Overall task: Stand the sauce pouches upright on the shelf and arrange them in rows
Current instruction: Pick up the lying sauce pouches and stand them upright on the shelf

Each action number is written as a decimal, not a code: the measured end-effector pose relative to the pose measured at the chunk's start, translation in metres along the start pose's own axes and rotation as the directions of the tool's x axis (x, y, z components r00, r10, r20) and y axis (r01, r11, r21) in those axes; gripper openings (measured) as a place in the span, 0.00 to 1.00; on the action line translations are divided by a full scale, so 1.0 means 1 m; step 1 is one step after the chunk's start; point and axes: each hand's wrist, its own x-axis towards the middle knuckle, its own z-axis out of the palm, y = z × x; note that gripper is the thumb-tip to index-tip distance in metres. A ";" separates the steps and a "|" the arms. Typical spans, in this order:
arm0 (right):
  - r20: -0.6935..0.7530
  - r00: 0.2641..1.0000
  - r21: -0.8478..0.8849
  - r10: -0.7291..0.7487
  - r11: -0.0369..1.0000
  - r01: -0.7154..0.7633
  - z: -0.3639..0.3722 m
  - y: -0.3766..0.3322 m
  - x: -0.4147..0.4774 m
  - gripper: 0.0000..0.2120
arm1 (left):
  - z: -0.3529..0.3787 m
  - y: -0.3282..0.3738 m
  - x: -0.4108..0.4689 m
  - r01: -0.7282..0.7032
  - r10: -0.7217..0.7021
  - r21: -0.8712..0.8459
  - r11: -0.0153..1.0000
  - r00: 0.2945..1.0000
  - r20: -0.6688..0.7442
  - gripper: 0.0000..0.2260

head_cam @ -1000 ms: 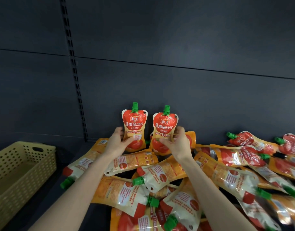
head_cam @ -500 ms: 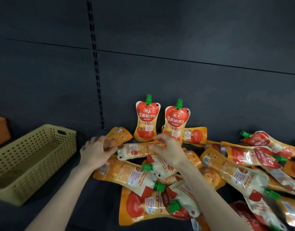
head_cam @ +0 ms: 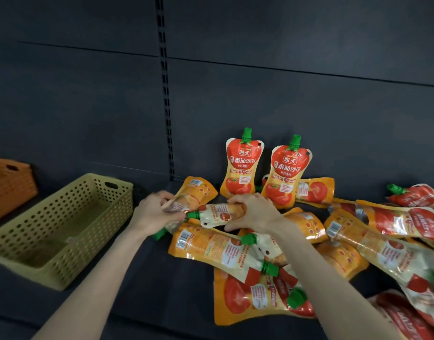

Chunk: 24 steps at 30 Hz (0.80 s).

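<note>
Two orange-and-red sauce pouches with green caps stand upright against the back wall, the left pouch (head_cam: 243, 165) beside the right pouch (head_cam: 286, 175). Several more pouches (head_cam: 358, 241) lie flat in a heap on the dark shelf (head_cam: 162, 290). My left hand (head_cam: 153, 213) grips a lying pouch (head_cam: 186, 200) at the heap's left end. My right hand (head_cam: 254, 212) grips another lying pouch (head_cam: 218, 214) whose green cap points left, toward my left hand. Both hands are just in front of the standing pair.
A yellow perforated basket (head_cam: 63, 231) sits on the shelf to the left, with an orange basket (head_cam: 9, 182) behind it. A slotted upright (head_cam: 165, 94) runs down the dark back wall.
Both hands have left the two standing pouches, drawn back toward me and taken hold of lying pouches at the heap's left end. The view has swung left, showing more of the baskets.
</note>
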 end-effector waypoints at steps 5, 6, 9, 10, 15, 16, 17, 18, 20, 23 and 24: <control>-0.038 0.999 -0.058 -0.025 0.998 0.023 0.003 -0.002 0.001 0.23 | -0.013 -0.001 0.008 -0.057 0.074 -0.268 0.962 0.996 0.053 0.17; -0.066 0.997 -0.010 -0.043 0.999 0.043 0.003 -0.001 0.001 0.21 | -0.018 0.002 0.009 -0.053 0.080 -0.318 0.947 0.994 0.072 0.14; -0.136 0.989 0.207 -0.064 0.974 0.091 0.002 -0.002 -0.003 0.18 | -0.034 0.011 0.012 -0.031 0.095 -0.444 0.895 0.988 0.124 0.07; -0.157 0.985 0.264 -0.075 0.958 0.115 0.001 -0.004 -0.004 0.17 | -0.040 0.015 0.012 -0.017 0.099 -0.479 0.878 0.984 0.147 0.06; -0.247 0.966 0.524 -0.075 0.828 0.198 -0.002 -0.014 -0.006 0.10 | -0.052 0.032 0.016 0.061 0.128 -0.708 0.704 0.969 0.211 0.18; -0.269 0.961 0.554 -0.063 0.806 0.208 -0.002 -0.015 -0.005 0.09 | -0.053 0.036 0.018 0.072 0.130 -0.744 0.664 0.969 0.210 0.19; -0.287 0.957 0.589 -0.042 0.780 0.211 -0.002 -0.015 -0.003 0.09 | -0.054 0.038 0.020 0.087 0.139 -0.773 0.629 0.965 0.221 0.20; -0.303 0.953 0.629 -0.011 0.748 0.209 -0.002 -0.015 -0.001 0.10 | -0.056 0.040 0.021 0.100 0.162 -0.797 0.596 0.957 0.241 0.19; -0.328 0.943 0.692 0.053 0.693 0.202 -0.001 -0.014 0.003 0.12 | -0.057 0.043 0.024 0.108 0.231 -0.834 0.541 0.934 0.271 0.17; -0.326 0.938 0.748 0.118 0.639 0.179 0.001 -0.012 0.007 0.13 | -0.049 0.046 0.026 -0.004 0.246 -0.772 0.636 0.949 0.198 0.16; -0.324 0.936 0.759 0.139 0.629 0.170 0.002 -0.010 0.009 0.14 | -0.045 0.048 0.027 -0.054 0.227 -0.726 0.686 0.964 0.142 0.15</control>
